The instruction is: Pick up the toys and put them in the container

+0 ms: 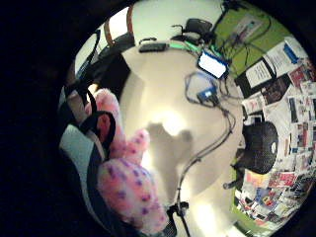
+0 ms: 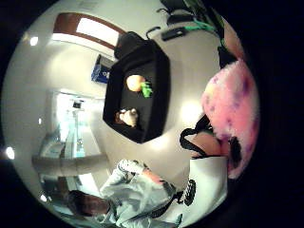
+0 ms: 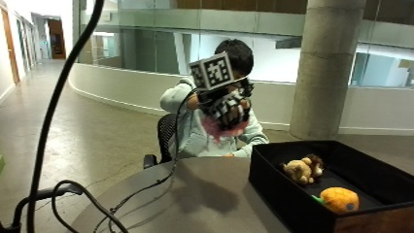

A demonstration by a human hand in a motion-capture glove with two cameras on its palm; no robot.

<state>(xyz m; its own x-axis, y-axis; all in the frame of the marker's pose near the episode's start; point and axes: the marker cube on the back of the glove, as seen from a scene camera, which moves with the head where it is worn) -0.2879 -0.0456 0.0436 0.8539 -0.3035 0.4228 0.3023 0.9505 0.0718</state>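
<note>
gloved right hand [image 3: 228,109] raised above the table [image 3: 207,194], fingers curled round a pink spotted plush toy [image 3: 220,129], black container [image 3: 284,194] nearby (lion plush [image 3: 301,170] and orange toy [image 3: 339,199] inside)

Place: an open office or institutional lobby set up for recording.
Building: a thick round concrete column [image 3: 323,68], tall glass partition walls [image 3: 148,43], and a long polished corridor floor [image 3: 45,107].
Furniture: a round pale desk [image 3: 207,194] and a black mesh office chair [image 3: 166,136].
Gear: trailing black cables [image 3: 64,194] and a lit small screen [image 1: 213,64].
</note>
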